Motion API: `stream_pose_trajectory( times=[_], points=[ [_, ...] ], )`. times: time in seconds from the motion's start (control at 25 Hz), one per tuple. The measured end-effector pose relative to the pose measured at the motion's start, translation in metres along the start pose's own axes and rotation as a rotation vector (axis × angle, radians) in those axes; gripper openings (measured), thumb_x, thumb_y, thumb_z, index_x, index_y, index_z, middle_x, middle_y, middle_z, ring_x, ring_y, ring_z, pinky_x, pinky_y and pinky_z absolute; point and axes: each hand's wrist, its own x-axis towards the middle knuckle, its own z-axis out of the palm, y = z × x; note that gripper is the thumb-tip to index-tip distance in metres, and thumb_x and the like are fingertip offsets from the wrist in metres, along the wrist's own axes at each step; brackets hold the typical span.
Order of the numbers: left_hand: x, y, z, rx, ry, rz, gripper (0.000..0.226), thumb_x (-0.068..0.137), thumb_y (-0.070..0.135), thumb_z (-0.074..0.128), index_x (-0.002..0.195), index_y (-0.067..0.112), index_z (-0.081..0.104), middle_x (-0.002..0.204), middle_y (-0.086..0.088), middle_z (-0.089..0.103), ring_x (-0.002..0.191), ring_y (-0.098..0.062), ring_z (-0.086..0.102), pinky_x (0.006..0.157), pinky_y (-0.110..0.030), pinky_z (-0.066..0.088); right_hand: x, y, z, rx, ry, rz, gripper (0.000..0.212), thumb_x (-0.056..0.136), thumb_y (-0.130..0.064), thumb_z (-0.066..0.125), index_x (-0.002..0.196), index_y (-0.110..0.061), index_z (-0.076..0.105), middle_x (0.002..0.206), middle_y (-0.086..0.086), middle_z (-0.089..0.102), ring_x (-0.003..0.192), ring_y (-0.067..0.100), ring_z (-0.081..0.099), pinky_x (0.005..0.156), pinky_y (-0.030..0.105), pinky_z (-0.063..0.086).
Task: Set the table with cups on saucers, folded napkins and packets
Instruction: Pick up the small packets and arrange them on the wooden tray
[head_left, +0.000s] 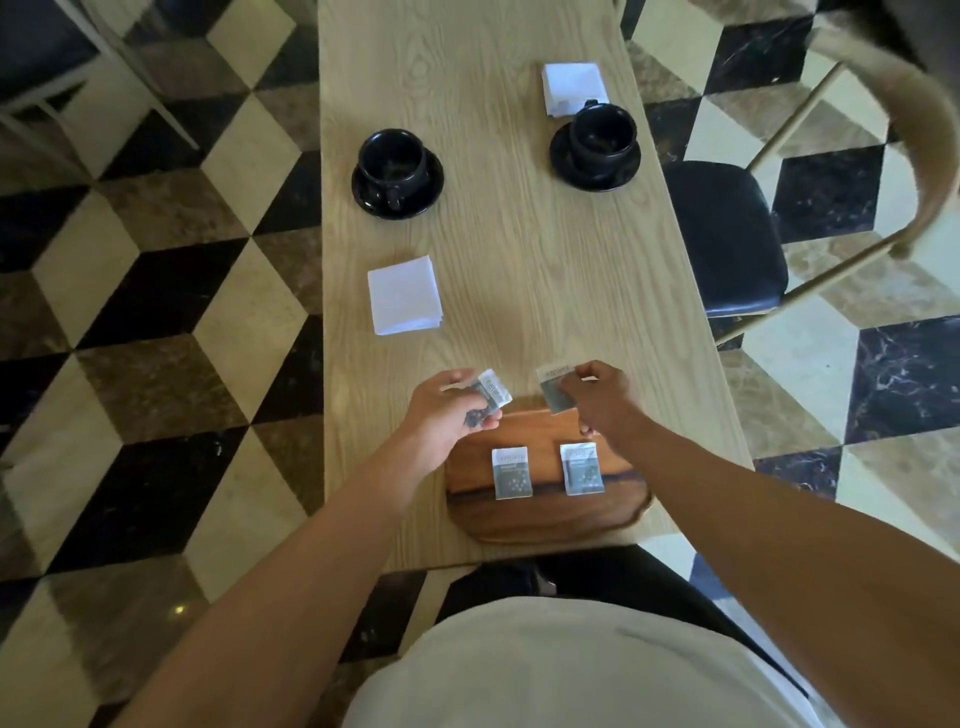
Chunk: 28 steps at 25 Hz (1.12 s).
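Two black cups stand on black saucers on the light wooden table (519, 260): the left cup (393, 162) and the right cup (602, 132). A folded white napkin (405, 295) lies near the left cup, and a second napkin (573, 87) lies beyond the right cup. My left hand (449, 410) pinches a grey-and-white packet (491, 391) just above the far edge of a wooden tray (545, 512). My right hand (597, 397) holds another packet (555, 389) beside it. Two more packets, the left tray packet (512, 473) and the right tray packet (582, 468), lie on the tray.
A chair with a black seat (722, 239) and curved wooden back stands at the table's right side. Another chair (47, 57) sits at the far left. The floor around is a checkered marble pattern. The tray lies at the table's near edge against my body.
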Motion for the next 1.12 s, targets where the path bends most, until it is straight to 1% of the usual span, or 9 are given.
stream_pose_trajectory(
  times=[0.12, 0.28, 0.36, 0.44, 0.56, 0.76, 0.88, 1.0, 1.12],
  points=[
    [-0.014, -0.024, -0.007, 0.078, -0.011, -0.009, 0.024, 0.087, -0.01, 0.064, 0.11, -0.004, 0.068, 0.107, -0.027, 0.072, 0.094, -0.036, 0.074, 0.085, -0.044, 0.061, -0.019, 0.026, -0.005, -0.045, 0.001, 0.011, 0.004, 0.091, -0.027, 0.064, 0.094, -0.024, 0.066, 0.076, 0.003, 0.072, 0.03, 0.015, 0.049, 0.041, 0.025, 0.043],
    [-0.022, -0.048, -0.006, 0.219, 0.11, 0.03, 0.016, 0.086, 0.012, 0.075, 0.101, 0.009, 0.074, 0.1, -0.01, 0.077, 0.094, -0.023, 0.074, 0.076, -0.034, 0.06, -0.033, 0.047, -0.016, 0.057, -0.041, 0.038, 0.006, 0.094, -0.023, 0.061, 0.09, -0.027, 0.063, 0.073, 0.001, 0.069, 0.034, 0.011, 0.053, 0.039, 0.023, 0.043],
    [-0.027, -0.057, -0.003, 0.293, 0.188, 0.043, 0.013, 0.084, 0.017, 0.076, 0.096, 0.013, 0.073, 0.093, -0.005, 0.076, 0.085, -0.016, 0.073, 0.07, -0.029, 0.059, -0.039, 0.054, -0.023, 0.096, -0.052, 0.016, 0.017, 0.095, -0.018, 0.062, 0.084, -0.031, 0.065, 0.08, -0.006, 0.072, 0.05, 0.006, 0.064, 0.041, 0.021, 0.047],
    [-0.032, -0.067, 0.003, 0.344, 0.243, 0.032, 0.011, 0.085, 0.018, 0.075, 0.094, 0.013, 0.073, 0.092, -0.003, 0.075, 0.081, -0.014, 0.072, 0.064, -0.026, 0.058, -0.043, 0.062, -0.031, 0.127, -0.06, -0.001, 0.023, 0.095, -0.015, 0.064, 0.08, -0.032, 0.067, 0.084, -0.011, 0.073, 0.068, 0.004, 0.071, 0.053, 0.025, 0.057],
    [-0.035, -0.081, 0.012, 0.367, 0.253, 0.018, 0.016, 0.093, 0.023, 0.067, 0.101, 0.011, 0.073, 0.093, -0.002, 0.073, 0.083, -0.015, 0.071, 0.062, -0.025, 0.058, -0.045, 0.072, -0.039, 0.088, -0.096, -0.006, 0.017, 0.096, -0.014, 0.068, 0.083, -0.025, 0.069, 0.094, -0.003, 0.073, 0.083, 0.013, 0.073, 0.064, 0.027, 0.062],
    [-0.034, -0.097, 0.021, 0.367, 0.35, 0.054, 0.011, 0.096, 0.022, 0.065, 0.093, 0.015, 0.074, 0.091, 0.001, 0.073, 0.082, -0.013, 0.07, 0.07, -0.027, 0.058, -0.045, 0.084, -0.039, -0.076, -0.131, -0.025, 0.009, 0.093, -0.022, 0.072, 0.087, -0.016, 0.072, 0.086, 0.001, 0.07, 0.069, 0.014, 0.067, 0.053, 0.025, 0.05],
    [-0.032, -0.101, 0.021, 0.432, 0.379, 0.067, 0.021, 0.096, 0.023, 0.065, 0.075, 0.024, 0.07, 0.083, 0.007, 0.07, 0.079, -0.012, 0.07, 0.069, -0.027, 0.059, -0.047, 0.089, -0.033, -0.148, -0.147, -0.056, 0.02, 0.092, -0.024, 0.072, 0.073, -0.02, 0.067, 0.074, -0.001, 0.063, 0.063, 0.015, 0.059, 0.052, 0.025, 0.043],
    [-0.029, -0.105, 0.017, 0.556, 0.395, 0.077, 0.023, 0.094, 0.023, 0.068, 0.072, 0.027, 0.067, 0.081, 0.008, 0.068, 0.075, -0.015, 0.072, 0.07, -0.032, 0.062, -0.05, 0.09, -0.031, -0.249, -0.067, -0.109, 0.012, 0.089, -0.031, 0.075, 0.09, -0.024, 0.065, 0.083, -0.01, 0.063, 0.074, 0.01, 0.061, 0.059, 0.021, 0.044],
    [-0.026, -0.11, 0.013, 0.59, 0.405, 0.07, 0.017, 0.093, 0.024, 0.071, 0.077, 0.021, 0.068, 0.082, 0.0, 0.071, 0.066, -0.018, 0.074, 0.071, -0.043, 0.064, -0.052, 0.089, -0.028, -0.33, -0.015, -0.185, 0.017, 0.088, -0.032, 0.076, 0.094, -0.026, 0.06, 0.079, -0.018, 0.057, 0.068, -0.002, 0.053, 0.049, 0.009, 0.034]
  ],
)
